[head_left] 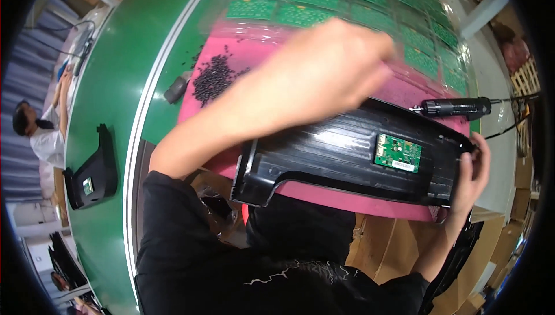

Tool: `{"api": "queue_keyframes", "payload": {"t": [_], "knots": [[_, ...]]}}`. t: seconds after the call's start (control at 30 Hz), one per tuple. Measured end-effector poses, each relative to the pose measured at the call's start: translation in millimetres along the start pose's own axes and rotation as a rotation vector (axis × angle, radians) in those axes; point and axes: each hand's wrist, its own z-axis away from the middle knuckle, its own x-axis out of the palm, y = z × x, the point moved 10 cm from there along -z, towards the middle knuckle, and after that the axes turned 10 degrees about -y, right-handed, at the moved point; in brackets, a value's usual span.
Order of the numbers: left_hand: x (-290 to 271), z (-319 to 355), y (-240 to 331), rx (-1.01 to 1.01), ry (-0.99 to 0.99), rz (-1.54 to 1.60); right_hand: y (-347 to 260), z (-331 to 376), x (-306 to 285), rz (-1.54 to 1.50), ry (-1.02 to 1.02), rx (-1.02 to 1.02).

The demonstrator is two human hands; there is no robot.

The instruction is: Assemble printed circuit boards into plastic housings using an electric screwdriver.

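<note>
A long black plastic housing (329, 141) lies hollow side up in front of me on a pink mat (306, 193). Inside it, right of the middle, sits a small green circuit board (388, 152) with white connectors and a white label. My right hand (475, 170) grips the housing's right end, thumb on the inner side. Above the housing's far edge, my left hand (352, 63) reaches across to the right, its curled fingers smeared by motion. Whether it holds anything is not visible. The left forearm covers part of the mat and the housing's far left edge.
Clear trays of green circuit boards (306, 14) cover the far side. A heap of tiny black screws (214, 81) lies far left, beside a dark lump (176, 90). A corded electric screwdriver (457, 107) rests at right. Another housing (95, 170) and a person (43, 136) are left.
</note>
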Motion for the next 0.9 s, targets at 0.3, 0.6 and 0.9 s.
{"api": "queue_keyframes", "payload": {"t": [0.3, 0.6, 0.9], "knots": [[16.1, 91.1, -103.3, -0.453, -0.489, -0.283, 139.6, -60.4, -110.6, -0.554, 0.256, 0.273], [15.0, 83.8, -102.7, -0.401, -0.381, -0.311, 76.7, -115.7, -43.9, -0.793, 0.366, 0.259], [22.6, 72.4, -92.7, -0.337, -0.396, -0.553, 0.6, -113.0, 56.6, -1.248, -0.017, 0.183]]}}
